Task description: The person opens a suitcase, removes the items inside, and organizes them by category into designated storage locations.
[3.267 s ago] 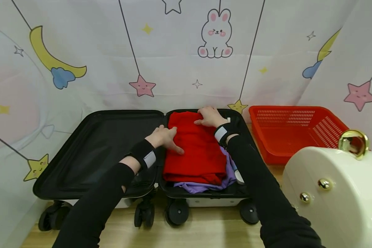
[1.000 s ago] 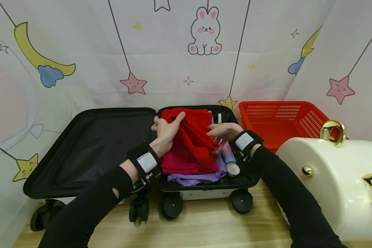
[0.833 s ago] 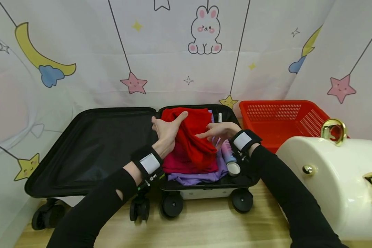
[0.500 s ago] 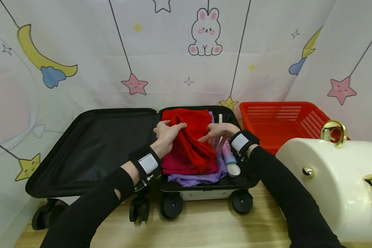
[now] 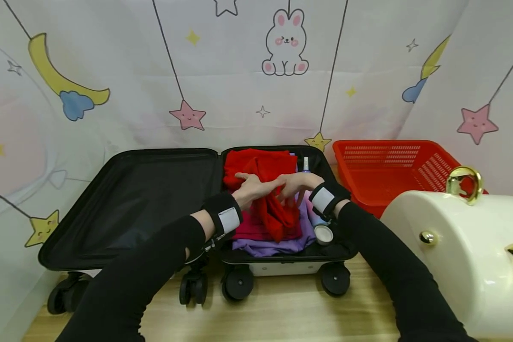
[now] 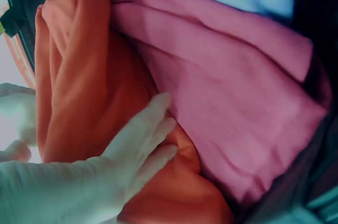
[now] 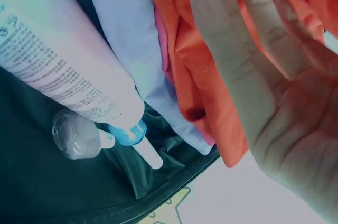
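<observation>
An open suitcase (image 5: 137, 204) lies with its black-lined halves side by side. In its right half a bright red garment (image 5: 278, 164) lies partly bunched over a folded crimson garment (image 5: 251, 229), with a purple garment (image 5: 278, 248) beneath. My left hand (image 5: 254, 188) rests on the red garment, its fingers (image 6: 150, 123) straight. My right hand (image 5: 294, 183) comes from the right, close to the left, its extended fingers (image 7: 227, 49) against the red cloth. Beside the clothes lies a pink-and-blue bottle (image 7: 68, 55) with printed text.
A round white-lidded container (image 5: 323, 235) and a slim white-tipped item (image 5: 306, 164) lie along the suitcase's right side. A red plastic basket (image 5: 344, 178) stands to the right. Nearer is a white rounded case (image 5: 449, 266) with gold fittings. A printed cloth (image 5: 222, 71) hangs behind.
Earlier the red garment lay flat on top; it then got bunched toward the middle, baring the crimson one. Just now my left hand has moved right and down, close to my right hand.
</observation>
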